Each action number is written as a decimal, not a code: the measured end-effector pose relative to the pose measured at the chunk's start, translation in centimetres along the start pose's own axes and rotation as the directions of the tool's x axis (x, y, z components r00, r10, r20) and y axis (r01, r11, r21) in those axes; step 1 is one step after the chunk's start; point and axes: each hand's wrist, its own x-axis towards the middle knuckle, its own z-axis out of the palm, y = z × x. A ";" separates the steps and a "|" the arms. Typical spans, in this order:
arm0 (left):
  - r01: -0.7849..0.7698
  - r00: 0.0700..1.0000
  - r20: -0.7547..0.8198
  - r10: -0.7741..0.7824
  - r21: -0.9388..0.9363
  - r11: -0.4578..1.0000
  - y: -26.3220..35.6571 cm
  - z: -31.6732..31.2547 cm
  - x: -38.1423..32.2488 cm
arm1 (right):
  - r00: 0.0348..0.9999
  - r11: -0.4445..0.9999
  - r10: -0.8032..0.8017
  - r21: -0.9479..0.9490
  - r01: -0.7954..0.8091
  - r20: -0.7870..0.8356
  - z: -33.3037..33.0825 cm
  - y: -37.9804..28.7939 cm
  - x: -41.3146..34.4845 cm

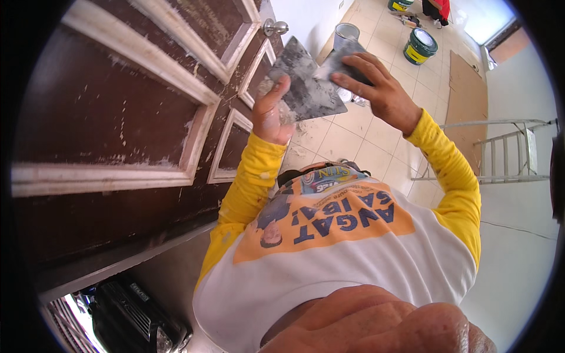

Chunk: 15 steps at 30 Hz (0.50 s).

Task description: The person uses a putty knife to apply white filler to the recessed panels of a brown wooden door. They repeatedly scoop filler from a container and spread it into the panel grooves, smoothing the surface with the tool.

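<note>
My left hand (pixel 273 110) holds a square metal plate (pixel 304 84), a plasterer's hawk smeared with grey-white putty, by its near left side, with the thumb on top. Lumps of putty cling around that thumb and palm. Over the plate's right edge, my right hand (pixel 375 86) grips a dark flat scraper blade (pixel 351 61), partly blurred, with whitish putty at its left edge. Left of both hands stands a dark brown panelled wooden door (pixel 110 106) with whitish, patchy mouldings and a round metal doorknob (pixel 274 28).
A grey metal can (pixel 346 33) stands beyond the blade, a green and yellow bucket (pixel 419 46) further right. A flat brown board (pixel 468 106) lies on the tiled floor near a metal stepladder (pixel 507 152). Another person (pixel 437 9) is at the far top. A black vehicle (pixel 137 313) shows lower left.
</note>
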 end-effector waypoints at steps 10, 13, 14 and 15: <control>0.009 0.999 0.052 -0.013 0.086 0.996 -11.8 3.3 16.7 | 0.706 0.652 0.705 0.458 -0.605 -0.072 1.7 13.0 -9.2; 0.060 0.998 -0.035 -0.057 0.100 0.993 -14.8 2.6 22.6 | 0.869 0.865 0.493 0.086 -0.494 0.035 2.4 18.4 -9.4; 0.078 0.995 -0.074 -0.070 0.109 0.991 -15.7 2.3 24.6 | 0.912 0.913 0.408 -0.038 -0.406 0.047 3.4 20.5 -9.3; 0.096 0.991 -0.107 -0.083 0.118 0.988 -16.6 2.1 26.7 | 0.945 0.937 0.322 -0.162 -0.308 0.066 4.3 22.6 -9.2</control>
